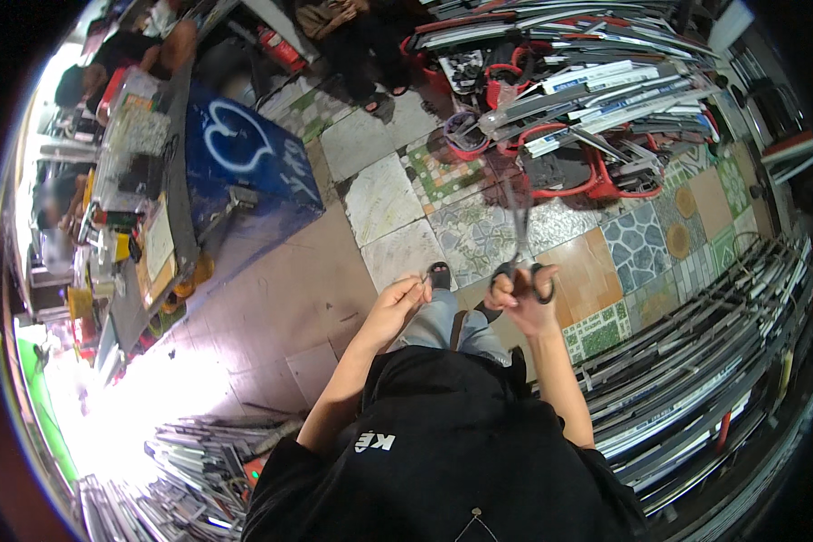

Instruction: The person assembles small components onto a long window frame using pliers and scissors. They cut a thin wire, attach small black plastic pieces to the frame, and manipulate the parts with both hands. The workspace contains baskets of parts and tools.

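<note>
In my right hand is a pair of scissors with black handles. Thumb and fingers pass through the handle loops, and the blades point away from me, a little blurred. To the left of it, my left hand is closed in a pinch at about waist height. Whatever lies between its fingertips, if anything, is too small to make out. A gap separates the two hands, and the scissors touch nothing. Below them show my grey trouser legs and a dark sandal on the tiled floor.
Red plastic chairs bear piles of long metal strips ahead right. More strips fill a rack at my right and a heap behind left. A blue workbench stands left. One person is ahead, near a fire extinguisher.
</note>
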A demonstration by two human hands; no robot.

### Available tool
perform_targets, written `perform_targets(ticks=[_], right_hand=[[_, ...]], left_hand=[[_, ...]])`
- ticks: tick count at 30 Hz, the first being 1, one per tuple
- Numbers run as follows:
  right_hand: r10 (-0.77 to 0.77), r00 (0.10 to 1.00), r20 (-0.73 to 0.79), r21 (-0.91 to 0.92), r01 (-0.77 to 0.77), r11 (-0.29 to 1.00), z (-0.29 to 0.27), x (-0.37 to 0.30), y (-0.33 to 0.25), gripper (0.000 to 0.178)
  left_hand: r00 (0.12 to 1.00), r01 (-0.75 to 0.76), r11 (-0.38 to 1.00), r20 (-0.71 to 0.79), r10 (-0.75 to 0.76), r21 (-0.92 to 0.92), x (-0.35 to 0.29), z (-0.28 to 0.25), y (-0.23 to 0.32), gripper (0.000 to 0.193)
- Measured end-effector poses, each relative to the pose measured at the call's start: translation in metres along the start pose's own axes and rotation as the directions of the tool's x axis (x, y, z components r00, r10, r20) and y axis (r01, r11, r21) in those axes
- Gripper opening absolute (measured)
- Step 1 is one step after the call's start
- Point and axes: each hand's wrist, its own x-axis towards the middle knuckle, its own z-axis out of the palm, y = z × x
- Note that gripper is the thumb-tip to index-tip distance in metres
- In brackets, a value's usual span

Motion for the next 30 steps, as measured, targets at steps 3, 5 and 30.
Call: perform_targets(ticks=[3, 5, 30], right_hand=[[-0.003, 0.999, -0.049, -0.063, 0.0, 0.998, -0.024, -0.009, -0.012, 0.085], [-0.029, 0.99, -0.139, -0.039, 0.024, 0.999, -0.033, -0.015, -0.014, 0.083], [0.018, 0.877, -0.481, -0.848, -0.459, -0.266, 0.015, 0.139, 0.472, 0.056]], left_hand=[[0.972, -0.083, 0.969, -0.195, 0.13, 0.233, -0.009, -0.023, -0.003, 0.034], [0.929, -0.163, 0.942, -0.276, 0.246, 0.293, -0.025, -0.049, 0.004, 0.033], [0.441, -0.144, 0.954, -0.881, -0.175, -0.261, -0.519, -0.253, -0.253, 0.041]])
